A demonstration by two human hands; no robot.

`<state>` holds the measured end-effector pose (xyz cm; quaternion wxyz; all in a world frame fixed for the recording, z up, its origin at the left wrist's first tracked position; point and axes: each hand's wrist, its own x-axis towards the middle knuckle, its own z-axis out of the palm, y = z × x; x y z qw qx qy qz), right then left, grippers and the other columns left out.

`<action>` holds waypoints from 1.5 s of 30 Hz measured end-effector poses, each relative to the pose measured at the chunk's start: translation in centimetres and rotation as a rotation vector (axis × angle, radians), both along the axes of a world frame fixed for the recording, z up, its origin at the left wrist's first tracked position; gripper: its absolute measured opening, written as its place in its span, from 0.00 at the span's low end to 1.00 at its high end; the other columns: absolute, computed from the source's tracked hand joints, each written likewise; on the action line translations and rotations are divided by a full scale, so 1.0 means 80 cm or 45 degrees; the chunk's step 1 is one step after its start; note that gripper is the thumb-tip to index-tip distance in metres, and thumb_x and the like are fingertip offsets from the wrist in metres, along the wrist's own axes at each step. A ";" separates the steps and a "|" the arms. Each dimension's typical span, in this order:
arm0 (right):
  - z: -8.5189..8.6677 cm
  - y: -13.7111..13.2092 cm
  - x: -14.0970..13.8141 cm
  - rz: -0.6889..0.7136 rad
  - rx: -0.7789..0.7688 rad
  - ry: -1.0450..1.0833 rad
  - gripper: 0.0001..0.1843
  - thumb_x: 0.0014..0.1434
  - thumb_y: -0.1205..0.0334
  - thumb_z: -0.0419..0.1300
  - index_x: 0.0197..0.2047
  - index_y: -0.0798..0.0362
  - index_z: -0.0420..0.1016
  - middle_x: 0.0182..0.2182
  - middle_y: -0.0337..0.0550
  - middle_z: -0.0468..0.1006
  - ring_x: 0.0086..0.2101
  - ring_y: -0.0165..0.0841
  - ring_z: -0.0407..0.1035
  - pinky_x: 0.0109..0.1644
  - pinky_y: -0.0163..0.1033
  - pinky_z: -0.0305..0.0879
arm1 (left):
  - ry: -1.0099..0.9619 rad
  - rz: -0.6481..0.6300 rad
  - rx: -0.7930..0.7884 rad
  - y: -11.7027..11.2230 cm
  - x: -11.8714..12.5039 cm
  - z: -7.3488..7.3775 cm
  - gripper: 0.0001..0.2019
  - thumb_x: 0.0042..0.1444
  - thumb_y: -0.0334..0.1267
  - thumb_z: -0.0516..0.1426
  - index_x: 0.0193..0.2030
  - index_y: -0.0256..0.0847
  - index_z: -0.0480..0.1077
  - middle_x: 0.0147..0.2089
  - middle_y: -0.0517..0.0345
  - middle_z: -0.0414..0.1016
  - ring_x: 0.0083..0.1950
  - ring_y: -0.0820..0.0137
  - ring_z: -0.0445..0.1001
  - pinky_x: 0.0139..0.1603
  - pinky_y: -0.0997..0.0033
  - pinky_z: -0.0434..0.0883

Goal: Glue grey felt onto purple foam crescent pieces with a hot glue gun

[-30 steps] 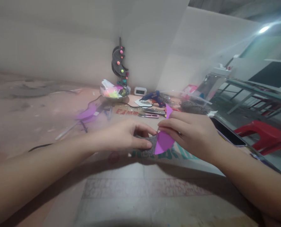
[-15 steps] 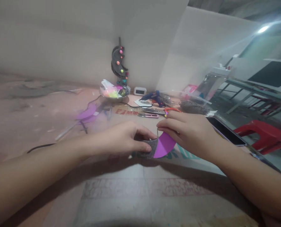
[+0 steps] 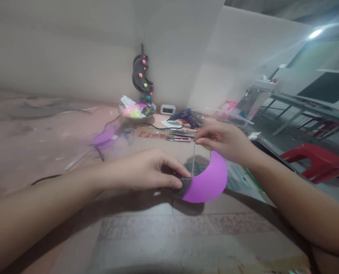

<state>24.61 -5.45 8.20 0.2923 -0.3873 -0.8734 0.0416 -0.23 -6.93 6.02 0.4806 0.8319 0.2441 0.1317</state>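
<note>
A purple crescent-shaped piece of card (image 3: 210,184) hangs a little above the work surface. Its left end is covered in wrapped grey yarn (image 3: 185,187), and there my left hand (image 3: 153,169) pinches it between thumb and fingers. From the wrapped end a taut strand of grey yarn (image 3: 193,160) runs up to my right hand (image 3: 225,142), closed on it at the fingertips. The right hand is above the card and apart from it.
Behind are a pink-handled thread snipper (image 3: 180,139), scissors (image 3: 182,133), a blue glue gun (image 3: 185,116), a small clock (image 3: 167,109), a bowl (image 3: 137,118) and a grey crescent ornament (image 3: 140,74). More purple card (image 3: 105,137) lies left. A red stool (image 3: 314,156) stands right.
My right hand has moved up and away from the card, drawing out a longer strand. More of the purple crescent now shows. My left hand keeps its pinch.
</note>
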 end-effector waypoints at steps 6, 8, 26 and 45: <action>-0.048 0.021 -0.005 -0.027 -0.060 0.189 0.07 0.58 0.62 0.60 0.37 0.55 0.77 0.39 0.49 0.78 0.44 0.39 0.71 0.51 0.47 0.65 | -0.120 0.205 -0.100 0.013 0.005 -0.012 0.10 0.54 0.44 0.61 0.41 0.49 0.81 0.37 0.59 0.82 0.36 0.67 0.77 0.37 0.72 0.71; -0.063 0.021 -0.009 -0.079 -0.074 0.362 0.09 0.58 0.63 0.58 0.43 0.54 0.75 0.44 0.49 0.77 0.47 0.38 0.69 0.52 0.47 0.64 | -0.192 0.332 -0.086 0.023 0.007 -0.024 0.11 0.54 0.46 0.60 0.39 0.46 0.80 0.39 0.57 0.82 0.39 0.66 0.77 0.40 0.70 0.71; -0.087 -0.013 -0.045 -0.078 -0.924 0.811 0.14 0.57 0.51 0.61 0.34 0.54 0.70 0.22 0.32 0.67 0.21 0.24 0.59 0.26 0.32 0.58 | -0.232 0.487 -0.117 0.034 0.017 -0.068 0.12 0.55 0.47 0.58 0.34 0.39 0.73 0.34 0.59 0.75 0.36 0.70 0.72 0.37 0.72 0.66; -0.088 -0.014 -0.050 -0.109 -1.022 0.748 0.15 0.54 0.50 0.62 0.29 0.54 0.69 0.22 0.35 0.71 0.20 0.23 0.59 0.25 0.32 0.55 | -0.434 0.605 -0.216 0.029 0.021 -0.074 0.15 0.59 0.49 0.55 0.36 0.38 0.70 0.30 0.61 0.71 0.25 0.76 0.66 0.23 0.77 0.65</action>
